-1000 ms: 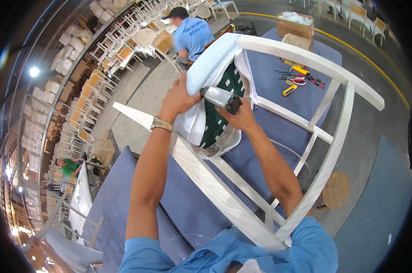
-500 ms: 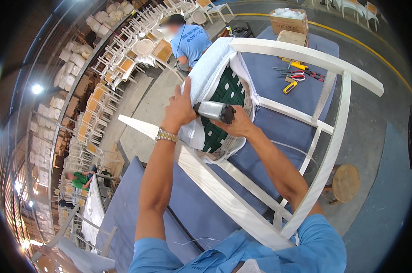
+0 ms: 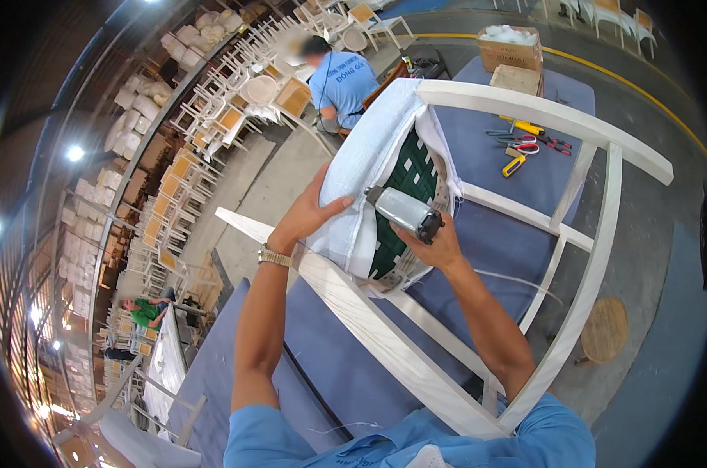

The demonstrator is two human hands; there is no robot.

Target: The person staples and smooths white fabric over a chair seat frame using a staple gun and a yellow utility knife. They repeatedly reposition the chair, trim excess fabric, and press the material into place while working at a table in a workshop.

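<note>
A pale wooden chair frame (image 3: 369, 339) lies tipped over, its light-blue padded seat (image 3: 352, 187) showing a green woven-strap underside (image 3: 406, 178). My left hand (image 3: 310, 214), a metal watch on its wrist, grips the seat's outer side; its thumb presses near the fabric edge and its other fingers are partly hidden. My right hand (image 3: 439, 243) is wrapped round a silver and black staple gun (image 3: 404, 210), whose nose is at the white fabric edge beside my left thumb. Whether the nose touches the fabric, I cannot tell.
The chair rests on a blue-covered table (image 3: 498, 234). Beyond it lie a yellow-handled cutter (image 3: 514, 165), red-handled scissors (image 3: 527, 148) and a cardboard box (image 3: 511, 51). A round stool (image 3: 605, 329) stands at right. A person in blue (image 3: 342, 86) sits ahead, near many stacked chairs (image 3: 174, 195).
My left hand has shifted from spread fingers on the fabric to a hold on the seat's side. The staple gun has turned, its nose moving up toward the seat's edge. The view has shifted slightly.
</note>
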